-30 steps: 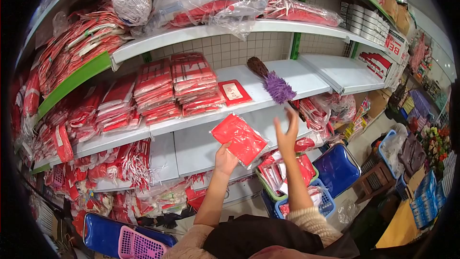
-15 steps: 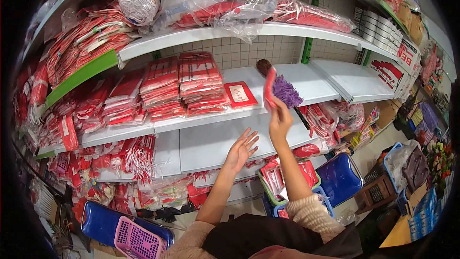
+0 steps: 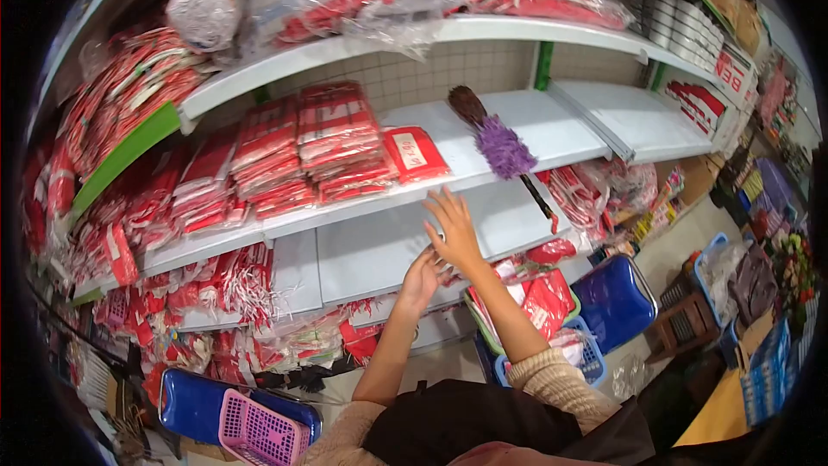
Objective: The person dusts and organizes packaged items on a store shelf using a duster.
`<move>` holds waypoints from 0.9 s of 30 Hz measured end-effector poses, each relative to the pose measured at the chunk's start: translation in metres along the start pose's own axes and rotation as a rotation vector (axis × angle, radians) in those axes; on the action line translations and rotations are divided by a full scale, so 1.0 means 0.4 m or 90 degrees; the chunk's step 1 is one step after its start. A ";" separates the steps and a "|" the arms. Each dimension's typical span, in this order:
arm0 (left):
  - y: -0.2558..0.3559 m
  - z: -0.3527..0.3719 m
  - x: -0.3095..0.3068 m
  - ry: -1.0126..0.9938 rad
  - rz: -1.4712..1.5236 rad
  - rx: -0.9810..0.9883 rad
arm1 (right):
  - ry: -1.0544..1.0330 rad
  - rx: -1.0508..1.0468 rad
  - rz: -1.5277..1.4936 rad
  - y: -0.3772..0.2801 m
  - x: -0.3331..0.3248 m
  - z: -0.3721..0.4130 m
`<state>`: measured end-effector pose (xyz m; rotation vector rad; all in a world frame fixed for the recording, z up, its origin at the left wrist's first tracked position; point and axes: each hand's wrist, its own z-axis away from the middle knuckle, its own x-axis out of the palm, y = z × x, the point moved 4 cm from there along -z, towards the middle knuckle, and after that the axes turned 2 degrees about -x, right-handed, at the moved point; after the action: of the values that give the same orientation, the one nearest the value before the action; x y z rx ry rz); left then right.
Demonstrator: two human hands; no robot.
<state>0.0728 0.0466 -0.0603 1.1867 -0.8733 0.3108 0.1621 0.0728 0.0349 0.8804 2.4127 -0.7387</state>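
My right hand reaches in front of the middle shelf, fingers stretched out and nothing held. Just below it is my left hand, also empty, its fingers apart and close to the right wrist in this view. Beyond the fingertips a flat red packet with a white handwritten label lies on the shelf. Left of that packet rise stacks of red packets in clear plastic. A purple feather duster with a brown tuft lies across the shelf to the right, its dark handle sticking out over the front edge.
Below my right forearm stands a green-rimmed basket of red packets, above a blue basket. Blue stools flank the work area. A pink basket sits low left. Plastic-wrapped bundles fill the upper shelf.
The red item held upright in my right hand has left it. That hand has come down and left, close to my left hand. The view has shifted slightly.
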 end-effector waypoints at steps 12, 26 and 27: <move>-0.582 -0.094 -0.057 -0.065 -0.309 -0.420 | -0.009 0.500 -0.072 0.158 -0.135 0.720; -1.094 0.054 -0.023 -0.218 -0.473 -0.736 | 0.345 1.122 -0.094 0.126 -0.184 1.551; -1.113 0.055 -0.023 -0.208 -0.463 -0.747 | 0.381 1.159 -0.120 0.138 -0.155 1.625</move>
<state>0.3396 -0.1400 -0.3650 0.3596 -0.6502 -0.9137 0.3959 -0.3222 -0.4329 1.5062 1.5725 -3.2136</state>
